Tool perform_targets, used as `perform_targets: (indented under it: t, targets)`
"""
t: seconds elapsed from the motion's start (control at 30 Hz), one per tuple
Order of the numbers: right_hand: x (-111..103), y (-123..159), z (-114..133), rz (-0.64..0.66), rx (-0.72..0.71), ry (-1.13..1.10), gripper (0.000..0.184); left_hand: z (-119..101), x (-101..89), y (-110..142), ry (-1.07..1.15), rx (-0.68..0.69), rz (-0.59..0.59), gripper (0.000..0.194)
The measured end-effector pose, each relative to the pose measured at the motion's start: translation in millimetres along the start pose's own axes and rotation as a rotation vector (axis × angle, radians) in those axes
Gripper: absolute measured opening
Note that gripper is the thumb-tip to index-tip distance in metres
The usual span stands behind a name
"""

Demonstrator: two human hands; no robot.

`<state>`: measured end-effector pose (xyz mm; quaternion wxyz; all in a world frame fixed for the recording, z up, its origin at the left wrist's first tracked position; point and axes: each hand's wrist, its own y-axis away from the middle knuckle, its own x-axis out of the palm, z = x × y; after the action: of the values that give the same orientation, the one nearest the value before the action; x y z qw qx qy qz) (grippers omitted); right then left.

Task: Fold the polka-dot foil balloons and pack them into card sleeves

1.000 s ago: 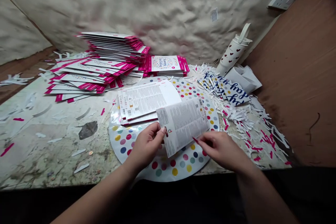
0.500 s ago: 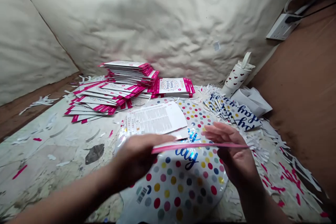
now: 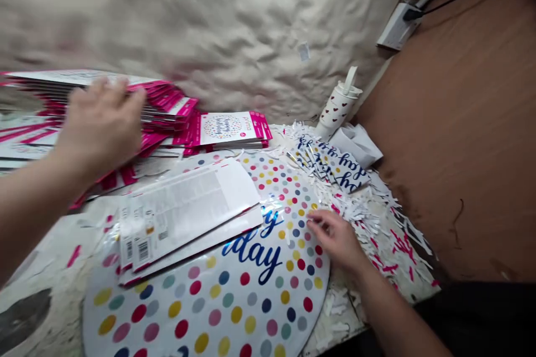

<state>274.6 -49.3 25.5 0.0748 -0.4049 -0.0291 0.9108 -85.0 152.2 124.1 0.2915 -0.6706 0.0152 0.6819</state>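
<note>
My left hand (image 3: 100, 120) is over the front of a tall stack of pink-and-white card packets (image 3: 167, 109), its fingers spread and slightly blurred against the packet edges. My right hand (image 3: 339, 237) hovers near the right side of a large round polka-dot foil sheet (image 3: 234, 301) with blue lettering. Its fingers are loosely bent, thumb a little apart, and nothing shows between them. On the foil lie two overlapping white packets (image 3: 188, 212), printed side with barcodes facing up.
A lower pile of packets (image 3: 234, 125) stands beside the stack. Folded dotted foils (image 3: 335, 162), a heart-patterned tumbler (image 3: 339, 106) and white paper (image 3: 358, 142) are at the back right. Paper shreds (image 3: 377, 223) litter the right edge. A socket strip (image 3: 397, 28) hangs on the wall.
The pink-edged packet between my hands is no longer there. My left hand has gone left and up to the stack; my right hand is lower, at the foil's edge. The view has turned right.
</note>
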Motion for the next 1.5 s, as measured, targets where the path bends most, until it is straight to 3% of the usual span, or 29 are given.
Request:
perform_targets:
  t: [0.03, 0.07, 0.13, 0.17, 0.3, 0.43, 0.53, 0.63, 0.7, 0.77, 0.8, 0.87, 0.93, 0.97, 1.0, 1.07, 1.13, 1.17, 1.27, 1.33, 1.4, 1.5]
  targets:
    - [-12.6, -14.1, -13.1, -0.076, 0.080, 0.160, 0.026, -17.2, 9.8, 16.8, 0.035, 0.055, 0.044, 0.061]
    - [-25.6, -29.2, -25.8, -0.137, 0.185, 0.341, 0.030, -33.8, 19.7, 35.1, 0.076, 0.138, 0.208, 0.066]
    - [-47.6, -59.8, -47.9, -0.168, 0.297, 0.508, 0.036, -60.9, 37.3, 69.4, 0.151, 0.166, 0.476, 0.075]
    - [-54.7, -73.8, -56.2, -0.141, 0.329, 0.557, 0.039, -70.1, 44.0, 82.3, 0.176, 0.161, 0.532, 0.072]
    - [-57.6, -109.6, -70.4, 0.033, 0.406, 0.665, 0.049, -79.3, 48.2, 100.6, 0.242, 0.164, 0.539, 0.055]
    - [-59.7, -116.6, -61.1, 0.033, 0.424, 0.757, 0.035, -90.2, 18.0, 118.7, 0.333, 0.161, 0.461, 0.053]
    - [-65.1, -101.1, -34.3, -0.067, 0.392, 0.811, 0.034, -121.4, -9.2, 150.2, 0.454, 0.139, 0.563, 0.048]
    - [-45.2, -53.3, 14.2, -0.132, 0.228, 0.809, 0.043, -153.3, -21.7, 168.2, 0.780, 0.048, 0.751, 0.052]
    - [-16.3, -7.1, 49.6, -0.101, -0.129, 0.686, 0.043, -165.9, -18.1, 166.5, 1.184, -0.146, 0.807, 0.057]
    - [12.6, 35.7, 75.9, -0.052, -0.516, 0.524, 0.039, -171.5, -8.2, 160.0, 1.575, -0.401, 0.760, 0.052]
    - [22.9, 51.1, 83.2, -0.039, -0.642, 0.447, 0.037, -172.3, -3.0, 157.3, 1.708, -0.504, 0.728, 0.047]
    - [30.9, 64.9, 84.6, -0.125, -0.684, 0.288, 0.039, -172.0, 3.9, 155.2, 1.847, -0.597, 0.717, 0.036]
    - [24.3, 58.8, 71.5, -0.225, -0.456, 0.083, 0.055, -171.2, 3.5, 157.0, 1.883, -0.558, 0.816, 0.029]
    - [18.3, 51.9, 61.9, -0.199, -0.299, -0.063, 0.063, -171.2, 0.9, 158.6, 1.888, -0.508, 0.881, 0.029]
    - [12.4, 44.7, 51.6, -0.083, -0.149, -0.235, 0.068, -171.4, -2.4, 160.5, 1.887, -0.443, 0.938, 0.030]
    - [4.0, 34.9, 31.7, 0.327, 0.098, -0.612, 0.065, -171.6, -7.9, 165.4, 1.811, -0.300, 0.967, 0.034]
    - [1.5, 35.2, 14.9, 0.651, 0.265, -0.886, 0.050, -169.6, -7.7, 173.6, 1.558, -0.119, 0.870, 0.037]
    - [1.5, 38.5, 7.6, 0.696, 0.334, -0.952, 0.044, -167.6, -4.9, 179.2, 1.367, -0.003, 0.789, 0.038]
    - [2.2, 52.6, -11.3, 0.462, 0.506, -0.916, 0.033, -161.1, 7.9, 196.8, 0.776, 0.317, 0.584, 0.043]
    - [2.2, 59.5, -20.6, 0.305, 0.570, -0.852, 0.031, -161.4, 12.8, 201.2, 0.529, 0.412, 0.510, 0.045]
    - [2.3, 62.1, -25.6, 0.234, 0.580, -0.847, 0.031, -168.5, 12.5, 194.9, 0.410, 0.437, 0.450, 0.036]
    - [1.2, 60.6, -27.4, 0.207, 0.567, -0.858, 0.036, -187.0, 10.5, 172.9, 0.443, 0.516, 0.406, 0.028]
